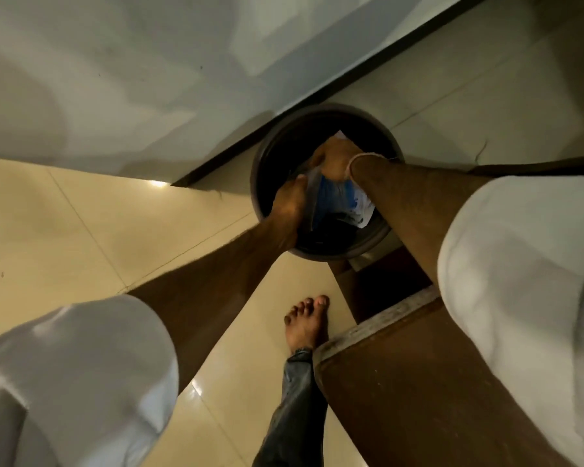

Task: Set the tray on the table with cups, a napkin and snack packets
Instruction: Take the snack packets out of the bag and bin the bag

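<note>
A: Where are your hands?

B: Both are down inside the round dark bin (267, 156) on the floor. Your left hand (292, 200) sits at the near-left rim, grip closed on the edge of a clear plastic wrapper (312, 193). Your right hand (334, 160) is further in, grip bunched shut on the same bundle: wrapper plus a blue-and-white packet (354, 205).

A: Is that packet one of the snack packets?

B: You can't tell from this view. The print is blurred. It reads as blue with white, crumpled, lying against the right inner wall of the bin, partly under your right forearm.

A: Anything else in the bin?

B: A small white scrap (340, 134) shows just past your right hand. The rest of the inside is dark.

A: Where does the bin stand?

B: On cream floor tiles (81, 237), right against the dark skirting (284, 119) of a pale wall, and touching or just beside a brown wooden furniture piece (418, 382) on your right. Can't tell if that is the desk.

A: What about the tray and cups?

B: You have none in frame. Only the packet and wrapper.

A: Your stance?

B: Leaning over. Bare foot (305, 323) on the tiles near the furniture corner, dark trouser leg (290, 416) below it. White short sleeves (520, 281) on both arms, thin band (359, 160) on the right wrist.
</note>
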A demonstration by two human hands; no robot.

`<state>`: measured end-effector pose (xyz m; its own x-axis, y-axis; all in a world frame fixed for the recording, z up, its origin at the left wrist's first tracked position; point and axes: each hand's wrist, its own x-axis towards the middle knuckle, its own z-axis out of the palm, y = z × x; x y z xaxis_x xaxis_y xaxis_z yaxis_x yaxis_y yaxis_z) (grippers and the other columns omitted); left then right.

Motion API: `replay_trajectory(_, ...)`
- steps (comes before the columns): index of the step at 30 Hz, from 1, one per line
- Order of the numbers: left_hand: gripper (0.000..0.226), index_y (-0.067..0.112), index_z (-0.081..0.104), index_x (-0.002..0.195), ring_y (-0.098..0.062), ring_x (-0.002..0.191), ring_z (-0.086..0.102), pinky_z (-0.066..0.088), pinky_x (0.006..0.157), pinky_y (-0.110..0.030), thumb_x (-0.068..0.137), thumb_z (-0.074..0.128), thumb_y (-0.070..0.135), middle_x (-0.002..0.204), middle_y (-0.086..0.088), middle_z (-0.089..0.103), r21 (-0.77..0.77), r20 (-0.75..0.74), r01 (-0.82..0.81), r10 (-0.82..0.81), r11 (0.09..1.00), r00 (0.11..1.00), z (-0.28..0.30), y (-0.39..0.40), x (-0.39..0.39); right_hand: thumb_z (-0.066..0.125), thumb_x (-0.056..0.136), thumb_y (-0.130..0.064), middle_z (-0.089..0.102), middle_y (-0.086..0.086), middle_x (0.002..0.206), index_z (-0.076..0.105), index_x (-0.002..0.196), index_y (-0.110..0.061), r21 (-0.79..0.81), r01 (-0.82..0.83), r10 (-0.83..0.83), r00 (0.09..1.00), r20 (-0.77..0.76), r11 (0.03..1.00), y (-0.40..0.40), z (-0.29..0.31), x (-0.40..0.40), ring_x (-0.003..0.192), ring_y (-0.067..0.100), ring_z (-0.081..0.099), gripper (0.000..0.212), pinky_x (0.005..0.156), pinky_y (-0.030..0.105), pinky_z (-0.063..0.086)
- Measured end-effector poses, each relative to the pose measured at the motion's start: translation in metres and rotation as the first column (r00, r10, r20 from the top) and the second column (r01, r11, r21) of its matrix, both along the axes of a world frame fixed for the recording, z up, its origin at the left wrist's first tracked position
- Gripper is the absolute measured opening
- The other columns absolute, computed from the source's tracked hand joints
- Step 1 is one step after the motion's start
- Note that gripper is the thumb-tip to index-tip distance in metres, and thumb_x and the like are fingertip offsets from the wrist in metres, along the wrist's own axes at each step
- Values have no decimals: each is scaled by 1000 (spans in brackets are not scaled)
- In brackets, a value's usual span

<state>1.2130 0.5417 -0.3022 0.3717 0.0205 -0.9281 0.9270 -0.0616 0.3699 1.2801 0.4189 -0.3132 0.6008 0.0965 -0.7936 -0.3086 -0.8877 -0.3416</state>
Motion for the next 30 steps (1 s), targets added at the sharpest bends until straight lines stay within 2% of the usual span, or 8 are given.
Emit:
replay_trajectory(3,48,21,44,144,-28,114,59,48,104,-47,101,38,42,129,-10,59,56,30,55,-56,997,998,-14,-4,-5,50,97,-9,44,18,152,44,147,-7,-71,-168,162,984,-79,983,3,-24,-5,139,36,42,50,113,41,35)
replay_trajectory(7,49,21,41,146,-24,106,60,50,99,-41,100,40,38,127,-7,59,79,51,59,-63,995,997,-30,-14,-9,48,100,-27,7,22,165,9,158,-12,-159,-230,209,968,-136,960,4,-33,-9,151,41,10,71,120,48,14)
replay_trajectory(9,55,22,41,146,-28,106,62,51,99,-46,95,43,44,127,-9,60,77,17,58,-60,995,998,-38,-16,-9,53,87,-43,7,21,164,11,158,-22,-165,-228,209,970,-123,960,1,-26,-6,149,45,13,85,120,55,17)
replay_trajectory(12,65,19,42,146,-33,115,61,51,101,-50,87,44,47,136,-14,59,102,17,103,-105,990,994,-50,-15,-5,59,79,-45,13,18,161,14,155,-30,-121,-198,186,977,-101,973,-8,-2,-2,144,48,22,90,117,58,24)
replay_trajectory(16,51,15,43,147,-35,127,52,42,106,-40,103,38,39,143,-15,53,266,114,206,-243,942,963,34,-17,10,55,62,-50,20,19,160,21,155,-27,-99,-118,114,992,-51,988,-18,45,-3,144,43,24,101,118,54,25)
replay_trajectory(20,39,10,58,128,-31,113,59,40,85,-30,104,40,35,126,-16,63,389,279,323,-445,863,851,98,-11,22,68,83,-39,26,19,159,28,154,-22,-29,27,-27,999,20,999,-33,110,-4,145,39,30,84,118,45,29)
replay_trajectory(24,32,6,62,116,-36,113,60,37,84,-26,103,46,30,121,-21,65,445,422,376,-561,813,713,185,-24,53,57,76,-51,41,20,146,44,144,-20,24,148,-150,981,124,989,-49,204,-1,134,42,43,77,110,47,39)
replay_trajectory(30,30,11,61,121,-23,108,59,36,82,-24,102,46,28,123,-9,65,433,581,397,-587,810,564,348,-75,92,58,95,-27,42,16,148,44,144,-14,128,337,-360,867,345,933,-90,362,2,131,32,49,52,111,40,39)
